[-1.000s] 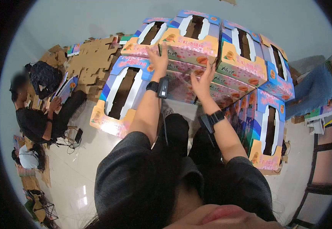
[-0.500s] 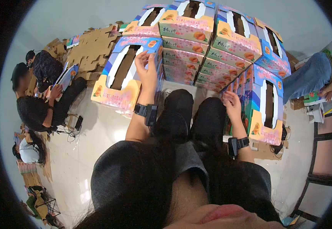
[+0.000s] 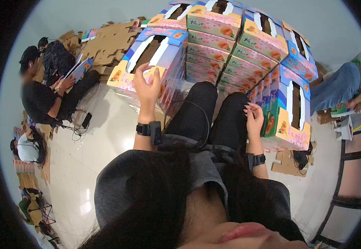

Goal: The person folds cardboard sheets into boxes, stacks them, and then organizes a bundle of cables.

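Observation:
My left hand [image 3: 147,85] is raised at the near side of the left box stack [image 3: 122,79], fingers apart and curved, holding nothing. Its fingertips overlap the orange-and-blue top box in the picture; whether they touch it I cannot tell. Close to the right box stack [image 3: 281,124] is my right hand [image 3: 254,116], its fingers loosely bent and apart with nothing in them. Between and behind both hands rise stacked pink-and-green boxes [image 3: 211,27] with peach pictures. The top boxes have long openings edged with white flaps.
A co-worker in black [image 3: 43,97] sits at the left, holding a blue printed piece [image 3: 78,70]. Flattened cardboard [image 3: 110,41] lies behind. Another person's jeans-clad leg [image 3: 338,85] is at the right. Cables and a dark device [image 3: 87,120] lie on the floor.
My left hand has moved toward me and slightly left, from the left box's right side to its near side. The view has shifted a little. My right hand stays near the right stack.

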`<state>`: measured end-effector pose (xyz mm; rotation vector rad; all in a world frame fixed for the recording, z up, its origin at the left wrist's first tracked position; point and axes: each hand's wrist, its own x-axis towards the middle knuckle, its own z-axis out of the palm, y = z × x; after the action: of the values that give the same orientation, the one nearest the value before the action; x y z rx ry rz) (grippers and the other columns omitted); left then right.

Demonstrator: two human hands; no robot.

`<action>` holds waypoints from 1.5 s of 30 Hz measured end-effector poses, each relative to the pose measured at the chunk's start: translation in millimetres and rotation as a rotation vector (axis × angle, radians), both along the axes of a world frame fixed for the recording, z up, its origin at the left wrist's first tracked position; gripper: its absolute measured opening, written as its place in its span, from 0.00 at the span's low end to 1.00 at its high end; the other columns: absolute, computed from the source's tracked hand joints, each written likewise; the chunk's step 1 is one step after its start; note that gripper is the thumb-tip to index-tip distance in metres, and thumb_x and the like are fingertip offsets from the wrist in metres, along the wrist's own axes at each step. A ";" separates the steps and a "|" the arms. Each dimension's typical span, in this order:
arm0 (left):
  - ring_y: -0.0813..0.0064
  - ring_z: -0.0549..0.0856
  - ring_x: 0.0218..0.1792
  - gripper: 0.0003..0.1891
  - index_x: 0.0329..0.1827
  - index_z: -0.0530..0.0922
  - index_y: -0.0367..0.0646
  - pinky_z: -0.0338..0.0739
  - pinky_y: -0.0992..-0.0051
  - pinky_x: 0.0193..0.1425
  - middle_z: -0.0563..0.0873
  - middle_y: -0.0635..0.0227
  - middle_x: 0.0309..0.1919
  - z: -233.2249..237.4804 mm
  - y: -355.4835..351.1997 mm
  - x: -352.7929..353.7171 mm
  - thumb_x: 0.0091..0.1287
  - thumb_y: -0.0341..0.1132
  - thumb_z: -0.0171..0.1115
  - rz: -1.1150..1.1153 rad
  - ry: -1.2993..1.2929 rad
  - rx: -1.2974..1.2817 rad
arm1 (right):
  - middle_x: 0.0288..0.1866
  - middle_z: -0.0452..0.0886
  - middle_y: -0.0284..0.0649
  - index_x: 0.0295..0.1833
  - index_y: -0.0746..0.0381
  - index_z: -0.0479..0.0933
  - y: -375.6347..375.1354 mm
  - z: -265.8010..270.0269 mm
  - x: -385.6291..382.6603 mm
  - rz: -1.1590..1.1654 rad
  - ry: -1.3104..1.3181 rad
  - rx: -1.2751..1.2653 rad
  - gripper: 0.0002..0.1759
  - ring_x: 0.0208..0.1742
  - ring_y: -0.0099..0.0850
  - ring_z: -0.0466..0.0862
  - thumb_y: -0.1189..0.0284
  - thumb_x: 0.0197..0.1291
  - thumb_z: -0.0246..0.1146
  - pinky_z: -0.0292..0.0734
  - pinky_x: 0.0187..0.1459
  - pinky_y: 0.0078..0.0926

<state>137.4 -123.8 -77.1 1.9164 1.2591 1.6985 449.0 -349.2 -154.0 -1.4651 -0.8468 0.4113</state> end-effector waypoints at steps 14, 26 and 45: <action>0.65 0.71 0.64 0.22 0.54 0.80 0.51 0.53 0.62 0.71 0.79 0.70 0.57 -51.5 -15.6 -33.8 0.54 0.41 0.69 0.024 0.463 0.184 | 0.33 0.79 0.40 0.37 0.64 0.79 17.0 22.6 -42.9 0.008 -0.437 -0.073 0.07 0.33 0.31 0.79 0.83 0.55 0.58 0.73 0.35 0.23; 0.66 0.75 0.62 0.22 0.53 0.80 0.49 0.59 0.65 0.66 0.80 0.67 0.57 -70.4 -1.7 -28.9 0.52 0.36 0.68 0.124 0.493 0.282 | 0.28 0.79 0.32 0.27 0.57 0.79 27.2 20.6 -51.6 0.084 -0.862 -0.198 0.03 0.32 0.33 0.74 0.76 0.45 0.61 0.62 0.37 0.31; 0.67 0.74 0.63 0.23 0.56 0.79 0.49 0.60 0.67 0.66 0.79 0.67 0.59 -68.0 -2.9 -26.9 0.53 0.35 0.67 0.122 0.520 0.267 | 0.28 0.79 0.32 0.27 0.57 0.79 28.0 20.7 -52.0 0.083 -0.873 -0.202 0.03 0.32 0.33 0.75 0.76 0.46 0.61 0.62 0.36 0.32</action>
<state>110.5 -126.7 -145.1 2.6112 1.3965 1.5373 397.0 -321.2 -133.3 -1.8200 -1.5900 -0.1211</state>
